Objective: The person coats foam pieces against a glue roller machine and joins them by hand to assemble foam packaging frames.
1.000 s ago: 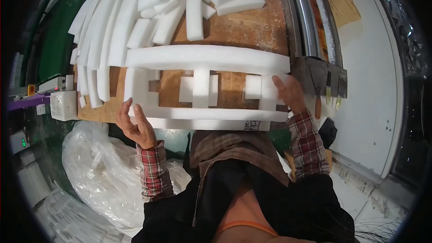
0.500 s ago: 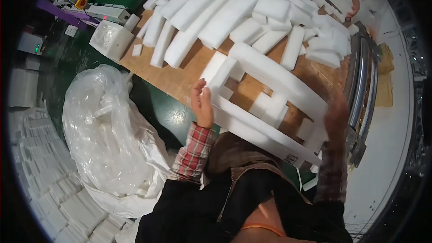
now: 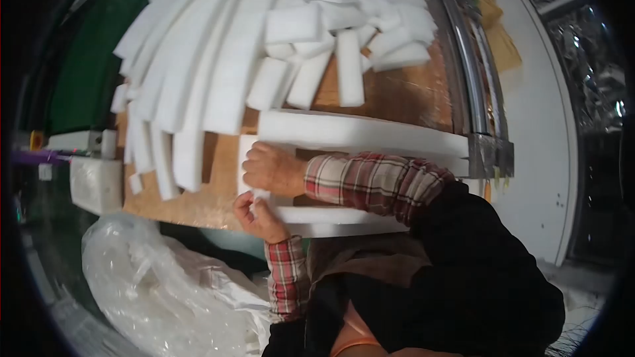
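At nine o'clock in the view, a white block (image 3: pixel 96 188) sits against the edge of the table (image 3: pixel 175 210); a clear plastic bag (image 3: pixel 162 284) bulges at eight. Long foam strips (image 3: pixel 195 53) fan out between ten and eleven o'clock.

The person's left hand (image 3: pixel 263 221) is at the near left corner of a white foam frame (image 3: pixel 364 130), thumb and forefinger bent toward each other; whether they pinch anything cannot be told. Just beside it, at one o'clock, the right hand (image 3: pixel 274 170) lies over the frame's left end, fingers curled inward; what they grip, if anything, is hidden. From the right fingers, the frame's far beam runs from one o'clock toward three; from the left, its near beam extends toward three. A plaid sleeve (image 3: pixel 377 178) crosses the frame's middle.

Loose foam blocks (image 3: pixel 350 69) lie between twelve and one o'clock, a metal roller (image 3: pixel 466 59) at two.
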Action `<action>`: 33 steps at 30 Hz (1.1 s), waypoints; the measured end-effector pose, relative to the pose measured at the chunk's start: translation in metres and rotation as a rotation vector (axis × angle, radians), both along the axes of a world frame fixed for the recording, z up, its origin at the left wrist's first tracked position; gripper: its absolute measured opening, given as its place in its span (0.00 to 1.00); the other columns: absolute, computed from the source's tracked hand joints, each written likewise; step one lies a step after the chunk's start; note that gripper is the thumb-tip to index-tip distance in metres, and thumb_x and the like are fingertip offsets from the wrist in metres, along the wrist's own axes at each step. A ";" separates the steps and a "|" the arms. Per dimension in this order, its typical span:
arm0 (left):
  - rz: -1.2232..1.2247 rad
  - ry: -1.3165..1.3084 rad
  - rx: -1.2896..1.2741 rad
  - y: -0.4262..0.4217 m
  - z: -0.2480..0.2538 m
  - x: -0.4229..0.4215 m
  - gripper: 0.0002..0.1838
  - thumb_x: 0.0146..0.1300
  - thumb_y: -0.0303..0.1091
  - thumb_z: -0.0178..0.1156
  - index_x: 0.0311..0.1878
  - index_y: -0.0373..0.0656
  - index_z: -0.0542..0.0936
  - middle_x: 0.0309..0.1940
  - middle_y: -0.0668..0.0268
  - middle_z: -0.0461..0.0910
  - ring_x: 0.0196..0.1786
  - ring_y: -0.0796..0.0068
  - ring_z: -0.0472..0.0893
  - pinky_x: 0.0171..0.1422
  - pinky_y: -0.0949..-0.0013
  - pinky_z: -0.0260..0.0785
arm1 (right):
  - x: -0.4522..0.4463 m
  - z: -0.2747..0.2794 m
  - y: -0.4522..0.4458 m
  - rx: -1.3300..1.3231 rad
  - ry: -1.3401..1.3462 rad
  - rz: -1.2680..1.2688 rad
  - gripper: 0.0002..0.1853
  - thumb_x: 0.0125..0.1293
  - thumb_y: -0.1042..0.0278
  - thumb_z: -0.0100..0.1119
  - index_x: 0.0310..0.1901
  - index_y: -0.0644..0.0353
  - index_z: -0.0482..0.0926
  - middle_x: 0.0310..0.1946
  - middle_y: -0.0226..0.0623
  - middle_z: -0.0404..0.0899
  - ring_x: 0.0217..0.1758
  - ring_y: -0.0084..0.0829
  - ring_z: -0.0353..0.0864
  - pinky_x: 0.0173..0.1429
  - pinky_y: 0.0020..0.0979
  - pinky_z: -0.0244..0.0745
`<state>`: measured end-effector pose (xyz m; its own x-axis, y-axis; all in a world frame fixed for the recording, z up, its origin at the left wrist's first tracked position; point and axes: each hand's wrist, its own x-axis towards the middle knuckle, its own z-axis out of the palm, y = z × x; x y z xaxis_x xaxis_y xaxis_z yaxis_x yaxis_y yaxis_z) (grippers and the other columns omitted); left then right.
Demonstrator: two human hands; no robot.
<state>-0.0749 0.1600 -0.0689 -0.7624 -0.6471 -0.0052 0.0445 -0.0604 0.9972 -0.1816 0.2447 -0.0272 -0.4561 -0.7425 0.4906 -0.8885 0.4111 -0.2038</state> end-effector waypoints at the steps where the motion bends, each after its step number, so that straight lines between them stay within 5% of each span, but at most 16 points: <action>1: -0.026 -0.016 0.020 -0.002 0.000 0.000 0.10 0.52 0.24 0.51 0.39 0.38 0.74 0.35 0.64 0.73 0.40 0.73 0.68 0.51 0.72 0.61 | 0.001 -0.004 -0.002 0.020 -0.016 -0.026 0.04 0.47 0.70 0.55 0.20 0.51 0.71 0.24 0.29 0.68 0.33 0.28 0.66 0.49 0.30 0.63; 9: -0.015 0.050 0.169 0.004 -0.004 -0.001 0.10 0.52 0.27 0.49 0.38 0.39 0.73 0.34 0.65 0.72 0.38 0.74 0.67 0.50 0.74 0.59 | 0.000 -0.020 -0.001 -0.123 -0.039 -0.026 0.04 0.47 0.69 0.55 0.20 0.51 0.70 0.24 0.29 0.67 0.32 0.28 0.64 0.49 0.30 0.62; 13: 0.038 -0.057 -0.017 -0.003 -0.005 -0.001 0.08 0.54 0.26 0.49 0.37 0.39 0.74 0.35 0.65 0.74 0.38 0.76 0.68 0.50 0.75 0.60 | 0.002 -0.020 -0.007 -0.195 -0.005 -0.062 0.04 0.47 0.70 0.55 0.20 0.51 0.69 0.24 0.29 0.67 0.30 0.28 0.63 0.49 0.29 0.62; 16: -0.021 0.017 -0.055 -0.011 -0.009 -0.002 0.08 0.54 0.25 0.49 0.37 0.39 0.75 0.35 0.65 0.74 0.38 0.76 0.68 0.50 0.76 0.60 | 0.003 -0.019 -0.004 -0.145 -0.048 -0.027 0.02 0.48 0.71 0.54 0.24 0.52 0.72 0.28 0.29 0.70 0.36 0.29 0.66 0.56 0.33 0.63; 19: -0.167 0.005 -0.045 -0.017 -0.005 0.003 0.08 0.55 0.24 0.51 0.39 0.39 0.74 0.35 0.66 0.72 0.38 0.76 0.67 0.49 0.75 0.61 | 0.008 -0.008 0.017 0.125 -0.039 0.000 0.12 0.52 0.72 0.53 0.41 0.56 0.75 0.47 0.34 0.73 0.60 0.33 0.65 0.70 0.43 0.54; 20: -0.196 0.012 -0.039 -0.019 0.001 0.003 0.07 0.56 0.25 0.52 0.39 0.39 0.73 0.35 0.66 0.72 0.39 0.76 0.68 0.49 0.74 0.61 | 0.012 -0.003 0.033 -0.119 -0.044 -0.004 0.14 0.53 0.74 0.52 0.43 0.57 0.74 0.51 0.36 0.71 0.62 0.34 0.64 0.69 0.42 0.56; 23: -0.411 -0.071 0.033 -0.041 0.032 -0.004 0.07 0.59 0.28 0.55 0.40 0.38 0.74 0.37 0.65 0.73 0.41 0.76 0.69 0.51 0.75 0.61 | 0.019 0.034 0.112 -0.389 -0.157 -0.349 0.16 0.53 0.81 0.47 0.45 0.61 0.74 0.48 0.39 0.72 0.50 0.36 0.69 0.57 0.38 0.64; 24: -0.462 -0.096 -0.024 -0.047 0.040 -0.013 0.10 0.60 0.31 0.56 0.42 0.37 0.74 0.38 0.64 0.74 0.42 0.75 0.69 0.53 0.73 0.61 | 0.020 0.062 0.155 -0.231 -0.058 -0.500 0.17 0.53 0.81 0.46 0.46 0.63 0.72 0.47 0.40 0.73 0.48 0.37 0.69 0.54 0.36 0.65; 25: -0.522 -0.120 -0.077 -0.054 0.051 -0.030 0.13 0.61 0.35 0.57 0.43 0.36 0.74 0.39 0.64 0.74 0.43 0.74 0.70 0.54 0.72 0.61 | 0.008 0.025 0.218 -0.252 0.120 -0.497 0.15 0.56 0.76 0.48 0.46 0.64 0.72 0.42 0.41 0.74 0.43 0.38 0.71 0.50 0.37 0.66; 26: -0.619 -0.223 -0.015 -0.049 0.082 -0.062 0.20 0.62 0.44 0.58 0.49 0.36 0.75 0.42 0.62 0.75 0.45 0.72 0.71 0.56 0.69 0.61 | 0.042 0.063 0.284 -0.119 -0.244 -0.999 0.16 0.58 0.68 0.52 0.47 0.65 0.72 0.37 0.42 0.74 0.37 0.38 0.72 0.46 0.39 0.68; 27: -0.665 -0.307 -0.073 -0.047 0.083 -0.087 0.23 0.61 0.49 0.58 0.48 0.37 0.76 0.42 0.63 0.75 0.44 0.73 0.71 0.54 0.69 0.61 | 0.047 0.070 0.331 -0.096 -0.191 -0.914 0.19 0.59 0.60 0.55 0.46 0.66 0.72 0.35 0.43 0.75 0.33 0.37 0.72 0.42 0.41 0.68; 28: -0.720 -0.393 -0.132 -0.041 0.082 -0.107 0.26 0.59 0.53 0.58 0.46 0.37 0.77 0.42 0.64 0.74 0.44 0.73 0.70 0.51 0.68 0.62 | 0.055 0.011 0.393 0.105 -0.145 -1.123 0.22 0.59 0.54 0.58 0.45 0.66 0.72 0.41 0.45 0.76 0.33 0.36 0.73 0.41 0.39 0.69; 30: -0.824 -0.531 -0.337 -0.022 0.080 -0.138 0.30 0.58 0.55 0.59 0.46 0.32 0.77 0.41 0.59 0.76 0.42 0.73 0.73 0.46 0.69 0.65 | 0.081 0.018 0.408 0.089 -0.596 -1.386 0.24 0.58 0.48 0.60 0.41 0.65 0.74 0.39 0.43 0.77 0.28 0.31 0.72 0.37 0.36 0.68; 31: -0.864 -0.518 -0.336 -0.021 0.073 -0.152 0.30 0.58 0.55 0.59 0.46 0.32 0.77 0.41 0.59 0.76 0.42 0.73 0.73 0.46 0.69 0.65 | 0.086 0.025 0.414 0.088 -0.589 -1.427 0.24 0.58 0.48 0.60 0.41 0.65 0.74 0.39 0.43 0.77 0.28 0.31 0.72 0.37 0.36 0.68; 33: -0.878 -0.788 -0.291 -0.030 0.051 -0.169 0.35 0.52 0.58 0.65 0.46 0.29 0.76 0.42 0.54 0.76 0.45 0.68 0.74 0.53 0.65 0.65 | 0.089 0.038 0.426 -0.064 -1.293 -1.115 0.25 0.57 0.46 0.62 0.40 0.65 0.77 0.35 0.40 0.78 0.29 0.26 0.74 0.38 0.30 0.70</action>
<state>-0.2439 0.1303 -0.0177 -0.7954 0.0342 -0.6051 -0.5231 0.4655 0.7139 -0.0926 0.6707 0.0112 -0.7965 0.1918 -0.5735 0.5462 0.6351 -0.5461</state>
